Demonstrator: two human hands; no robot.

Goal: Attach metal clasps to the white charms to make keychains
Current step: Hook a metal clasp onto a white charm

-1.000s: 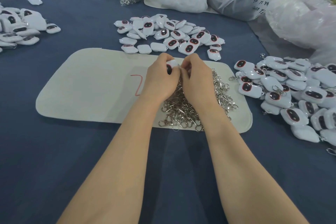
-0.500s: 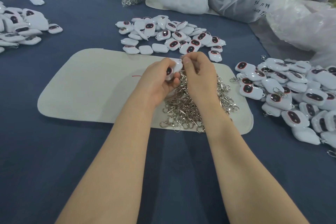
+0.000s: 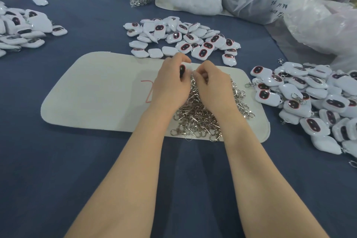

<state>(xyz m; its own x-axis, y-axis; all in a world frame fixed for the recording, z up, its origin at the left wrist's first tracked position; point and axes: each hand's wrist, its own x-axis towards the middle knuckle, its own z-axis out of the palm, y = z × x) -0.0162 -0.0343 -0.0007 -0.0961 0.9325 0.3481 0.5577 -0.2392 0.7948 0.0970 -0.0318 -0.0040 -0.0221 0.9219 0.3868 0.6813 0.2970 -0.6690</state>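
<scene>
Head view: left hand [image 3: 171, 83] grips one white charm [image 3: 185, 66] in curled fingers over the far edge of the clasp heap [image 3: 199, 118] on the pale mat [image 3: 96, 91]. Its dark oval face is turned right; fingers hide the long axis. Right hand [image 3: 212, 86] pinches a clasp [image 3: 193, 75] at the charm's right edge.
</scene>
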